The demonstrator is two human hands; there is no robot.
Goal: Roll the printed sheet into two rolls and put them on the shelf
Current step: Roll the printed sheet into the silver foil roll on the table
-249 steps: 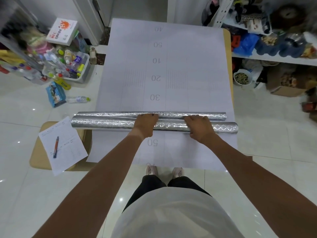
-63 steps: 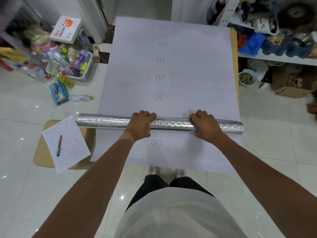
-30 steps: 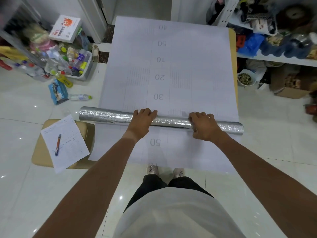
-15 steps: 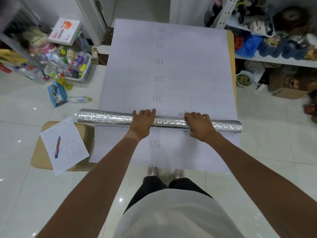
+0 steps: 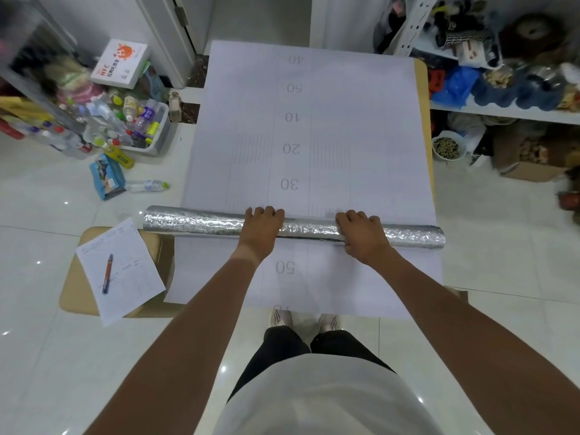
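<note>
We find the left hand (image 5: 260, 229) and right hand (image 5: 361, 235) palm-down, arms outstretched, fingers curled over the crinkled silver foil roll (image 5: 201, 221) lying across the white printed sheet (image 5: 314, 136).

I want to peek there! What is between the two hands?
In the head view, only a bare stretch of the silver roll shows between the left hand and the right hand, lying on the printed sheet.

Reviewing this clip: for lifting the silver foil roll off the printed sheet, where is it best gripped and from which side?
Probably the middle stretch of the silver foil roll, from above on the near side. It lies flat and crosswise on the printed sheet, long and thin, so two spread grips should keep it level. The left hand and right hand already curl over it there.
</note>
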